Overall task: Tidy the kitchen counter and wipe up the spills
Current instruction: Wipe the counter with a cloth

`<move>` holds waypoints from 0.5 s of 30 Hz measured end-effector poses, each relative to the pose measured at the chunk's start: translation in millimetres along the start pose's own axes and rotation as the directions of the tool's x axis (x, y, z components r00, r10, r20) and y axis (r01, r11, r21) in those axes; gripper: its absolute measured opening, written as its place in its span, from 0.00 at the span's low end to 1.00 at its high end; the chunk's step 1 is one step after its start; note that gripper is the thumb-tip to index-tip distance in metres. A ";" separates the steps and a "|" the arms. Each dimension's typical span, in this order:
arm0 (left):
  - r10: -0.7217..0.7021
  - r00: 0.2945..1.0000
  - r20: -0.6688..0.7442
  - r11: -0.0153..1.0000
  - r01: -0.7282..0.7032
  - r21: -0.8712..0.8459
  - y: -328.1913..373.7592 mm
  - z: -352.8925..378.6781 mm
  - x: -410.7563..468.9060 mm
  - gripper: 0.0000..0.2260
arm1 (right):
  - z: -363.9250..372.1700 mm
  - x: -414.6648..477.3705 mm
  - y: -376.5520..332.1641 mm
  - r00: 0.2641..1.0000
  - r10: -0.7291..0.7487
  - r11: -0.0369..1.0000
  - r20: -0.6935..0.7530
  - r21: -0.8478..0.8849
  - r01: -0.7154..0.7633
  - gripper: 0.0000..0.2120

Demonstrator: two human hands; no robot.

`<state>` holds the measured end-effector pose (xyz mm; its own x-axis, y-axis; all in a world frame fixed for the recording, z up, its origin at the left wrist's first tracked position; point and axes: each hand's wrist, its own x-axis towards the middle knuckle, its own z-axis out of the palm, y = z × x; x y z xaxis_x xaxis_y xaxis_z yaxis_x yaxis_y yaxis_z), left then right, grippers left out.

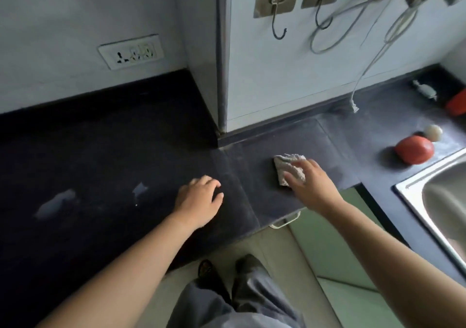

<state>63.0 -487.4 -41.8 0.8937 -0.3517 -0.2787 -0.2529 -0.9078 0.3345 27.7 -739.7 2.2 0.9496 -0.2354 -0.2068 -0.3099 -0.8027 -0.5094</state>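
Note:
A crumpled grey-white cloth [286, 166] lies on the dark counter [106, 151] near the inner corner. My right hand [311, 185] lies on top of the cloth with its fingers stretched over it, pressing it flat. My left hand [199, 201] rests on the counter to the left, fingers loosely bent, holding nothing. Two pale wet patches mark the dark surface: a larger spill [55, 204] at the far left and a smaller spill [140, 190] nearer my left hand.
A red tomato [414, 149] and a small pale round thing [433, 132] sit right of the cloth, by the steel sink [438, 201]. A white fitting [425, 90] and red object [457, 104] lie at the back right. A wall socket [131, 51], hooks [277, 12] and cables hang above.

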 end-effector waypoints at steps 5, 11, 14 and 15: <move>-0.080 0.996 -0.029 0.990 0.083 0.112 5.0 19.2 24.7 0.23 | 3.1 45.2 20.0 0.997 0.059 0.994 0.042 -0.093 -0.055 0.23; -0.135 0.990 0.035 0.981 0.129 0.145 5.4 44.8 20.9 0.28 | 34.1 59.5 39.6 0.989 0.088 0.991 0.120 -0.108 -0.075 0.29; -0.134 0.990 0.034 0.982 0.128 0.138 3.0 46.4 19.9 0.28 | 45.3 50.0 39.5 0.994 0.084 0.991 0.073 -0.110 -0.076 0.28; -0.139 0.989 0.048 0.981 0.131 0.144 3.1 46.4 19.9 0.28 | 48.0 45.7 39.8 0.996 0.076 0.992 0.049 -0.109 -0.070 0.28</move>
<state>62.8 -507.8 -88.1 0.9014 -0.2326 -0.3653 -0.1846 -0.9694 0.1618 56.6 -756.1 -67.6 0.9198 -0.2685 -0.2860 -0.3691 -0.8392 -0.3994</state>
